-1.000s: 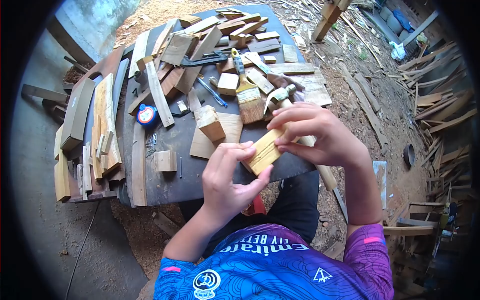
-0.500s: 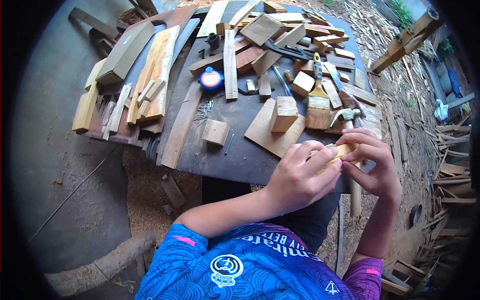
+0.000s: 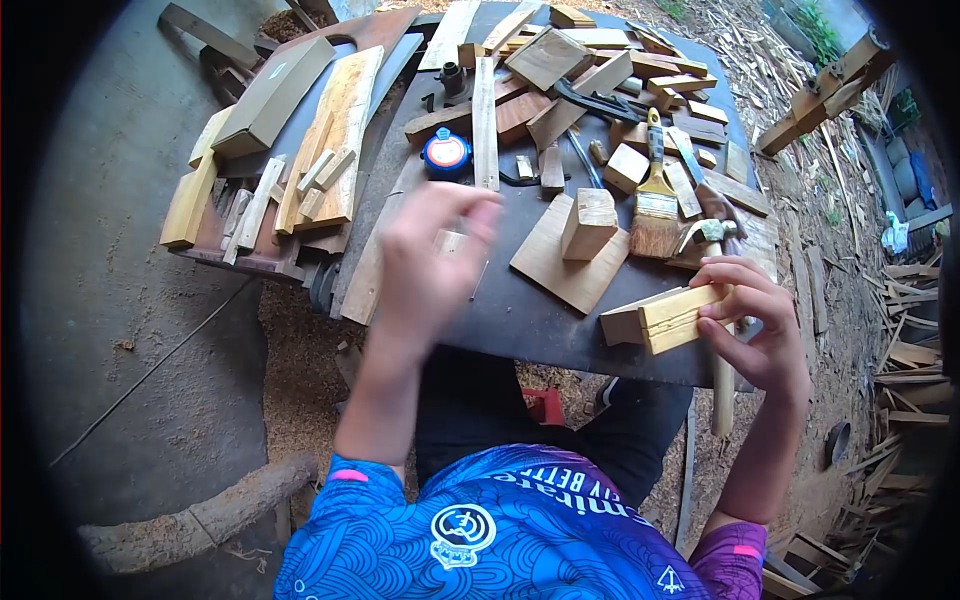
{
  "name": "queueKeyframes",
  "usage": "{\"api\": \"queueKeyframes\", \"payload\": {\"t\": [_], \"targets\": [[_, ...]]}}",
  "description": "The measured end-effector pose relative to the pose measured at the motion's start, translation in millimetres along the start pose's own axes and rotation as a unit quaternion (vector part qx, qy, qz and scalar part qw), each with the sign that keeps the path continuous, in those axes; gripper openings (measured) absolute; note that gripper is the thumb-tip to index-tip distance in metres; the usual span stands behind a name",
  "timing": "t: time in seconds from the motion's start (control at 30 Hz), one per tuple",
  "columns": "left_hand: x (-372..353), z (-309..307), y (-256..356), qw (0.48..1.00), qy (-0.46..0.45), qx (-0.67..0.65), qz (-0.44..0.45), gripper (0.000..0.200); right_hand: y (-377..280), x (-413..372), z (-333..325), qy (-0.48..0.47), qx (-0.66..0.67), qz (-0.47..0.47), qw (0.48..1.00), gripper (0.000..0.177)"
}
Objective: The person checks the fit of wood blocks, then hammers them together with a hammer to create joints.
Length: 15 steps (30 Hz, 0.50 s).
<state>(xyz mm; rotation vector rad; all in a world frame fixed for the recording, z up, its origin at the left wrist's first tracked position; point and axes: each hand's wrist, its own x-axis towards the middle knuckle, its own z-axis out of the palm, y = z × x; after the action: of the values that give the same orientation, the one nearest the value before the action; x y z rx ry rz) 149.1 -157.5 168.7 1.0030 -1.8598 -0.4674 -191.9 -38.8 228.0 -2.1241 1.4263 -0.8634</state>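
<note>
My right hand [image 3: 755, 315] grips a pale wooden block [image 3: 672, 330] by its right end, thumb and fingers on either side. The block's near face has a rough lengthwise split, and a second flat piece [image 3: 622, 325] meets it at an angle on the left. A hammer [image 3: 722, 395] lies beneath that hand, its handle jutting past the table's front edge. My left hand [image 3: 435, 265], smeared by motion, is over the left part of the table. It partly covers a small wooden cube [image 3: 452, 243]; a single nail [image 3: 480, 280] lies just right of it.
A wooden block [image 3: 590, 225] stands on a square board [image 3: 555, 265] mid-table. Behind are a paintbrush [image 3: 655, 205], a blue-rimmed round container [image 3: 446, 153], a clamp [image 3: 595, 100] and piled offcuts [image 3: 550, 60]. Planks [image 3: 335, 130] and a long box [image 3: 275, 95] lie left.
My left hand has let go of the wood and swung left over the cube and nails. My right hand keeps hold of the block, now more exposed. The view has shifted slightly.
</note>
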Motion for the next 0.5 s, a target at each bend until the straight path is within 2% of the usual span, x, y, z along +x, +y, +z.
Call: {"api": "queueKeyframes", "payload": {"t": [0.03,0.1,0.2,0.33,0.5], "targets": [[4,-14,-20,0.995,-0.017,0.039,-0.089,0.016,0,0,0,0.001,-0.002,0.001,1.000,0.013],[5,-31,-68,0.980,-0.104,0.107,-0.133,0.014,0,-1,0,0.002,-0.006,0.001,1.000,0.013],[3,-35,-105,0.945,-0.205,0.212,-0.139,0.014,1,-1,1,0.005,0.002,-0.001,1.000,0.013],[2,-25,-107,0.930,-0.199,0.268,-0.151,0.012,3,-3,2,0.007,0.013,0.002,1.000,0.014],[10,-14,-104,0.938,-0.178,0.263,-0.142,0.012,1,-2,-1,0.003,0.005,0.002,1.000,0.015]]}}
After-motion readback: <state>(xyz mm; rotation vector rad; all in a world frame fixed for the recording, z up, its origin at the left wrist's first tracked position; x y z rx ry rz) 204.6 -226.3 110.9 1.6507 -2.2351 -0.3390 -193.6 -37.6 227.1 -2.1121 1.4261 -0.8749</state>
